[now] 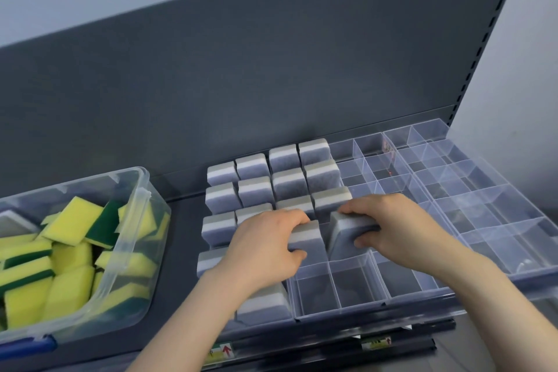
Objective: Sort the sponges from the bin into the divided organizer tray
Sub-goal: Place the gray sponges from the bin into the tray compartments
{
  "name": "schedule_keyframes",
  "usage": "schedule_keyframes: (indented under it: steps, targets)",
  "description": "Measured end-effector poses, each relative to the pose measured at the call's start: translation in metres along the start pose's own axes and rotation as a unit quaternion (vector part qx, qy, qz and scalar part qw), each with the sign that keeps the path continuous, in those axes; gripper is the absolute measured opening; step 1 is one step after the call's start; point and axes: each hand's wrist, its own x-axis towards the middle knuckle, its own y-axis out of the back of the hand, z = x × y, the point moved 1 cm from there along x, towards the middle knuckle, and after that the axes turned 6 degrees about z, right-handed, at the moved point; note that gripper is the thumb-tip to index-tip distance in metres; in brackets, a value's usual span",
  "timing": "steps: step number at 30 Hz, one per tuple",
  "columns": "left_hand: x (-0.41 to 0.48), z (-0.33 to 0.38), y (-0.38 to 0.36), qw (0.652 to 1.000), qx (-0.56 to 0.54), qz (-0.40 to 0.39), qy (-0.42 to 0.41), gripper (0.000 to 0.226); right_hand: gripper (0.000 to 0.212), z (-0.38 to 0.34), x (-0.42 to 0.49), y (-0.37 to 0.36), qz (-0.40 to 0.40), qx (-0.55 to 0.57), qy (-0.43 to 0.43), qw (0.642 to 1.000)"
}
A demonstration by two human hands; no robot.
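A grey sponge (308, 240) is clamped in the left hand (265, 248) and a second sponge (347, 232) in the right hand (395, 226). Both are held upright to fit narrow tray (341, 312) cells. Yellow sponges (69, 278) lie in the bin (145, 190).

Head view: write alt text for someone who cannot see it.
The left hand holds one grey sponge, the right hand another, at a clear divided tray partly filled with grey sponges. A bin of yellow-green sponges stands left.
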Motion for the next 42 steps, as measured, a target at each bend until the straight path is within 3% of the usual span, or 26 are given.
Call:
schedule_keyframes:
  steps: [5,10,24,28,33,42]
  targets:
    - [0.004,-0.002,-0.009,0.999,0.014,-0.039,0.008,0.050,0.042,0.000,0.005,-0.018,-0.045,-0.055,0.024,0.997]
    - [0.004,-0.002,-0.017,0.996,0.049,-0.069,-0.004,0.040,0.045,0.005,0.000,-0.039,-0.019,-0.062,0.018,0.998]
    - [-0.002,-0.001,-0.019,0.998,0.023,-0.054,-0.017,0.050,0.044,-0.002,-0.003,-0.037,-0.068,-0.104,0.024,0.992]
    - [-0.010,-0.007,0.004,0.999,-0.028,0.011,-0.024,0.055,0.053,-0.017,-0.002,-0.015,-0.048,-0.098,0.022,0.994]
    - [-0.030,-0.038,0.042,0.992,-0.056,0.113,0.027,0.038,0.043,-0.063,0.011,-0.004,0.035,-0.051,0.044,0.997]
    - [-0.108,-0.130,0.087,0.969,-0.018,0.195,0.148,0.025,0.039,-0.163,0.045,-0.061,-0.016,-0.031,0.121,0.992]
